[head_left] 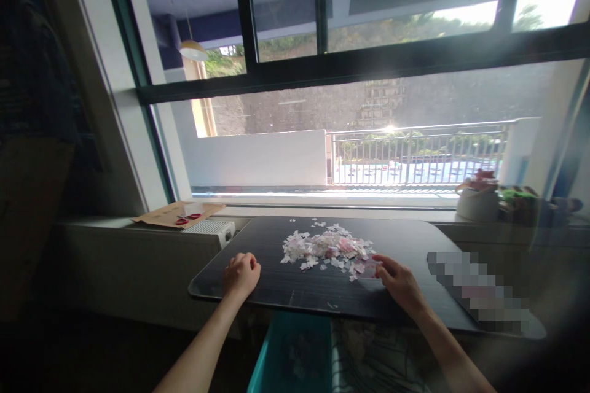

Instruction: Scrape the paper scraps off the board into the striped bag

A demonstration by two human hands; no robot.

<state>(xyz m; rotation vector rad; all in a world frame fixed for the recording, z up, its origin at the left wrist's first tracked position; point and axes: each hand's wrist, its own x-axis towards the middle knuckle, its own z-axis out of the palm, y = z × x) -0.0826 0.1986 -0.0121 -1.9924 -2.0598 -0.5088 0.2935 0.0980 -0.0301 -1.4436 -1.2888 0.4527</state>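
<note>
A loose heap of small white and pinkish paper scraps [325, 247] lies on the dark table [281, 291]. My right hand [400, 281] is at the heap's right edge, thumb and forefinger closed on a thin, pale, see-through piece [367, 268]. Its exact kind is hard to make out. To the left of the heap, my left hand [241, 275] rests on the tabletop as a loose fist, apart from the scraps. Nothing shows in its curled fingers. Below the table's front edge stands a teal bin [267, 356] with some scraps dimly visible inside.
Red-handled scissors [188, 219] lie on brown paper [161, 214] on the sill at left, beside a white radiator [212, 232]. A white pot [478, 201] stands at the right of the sill. A blurred-out patch covers the table's right end. A large window is behind.
</note>
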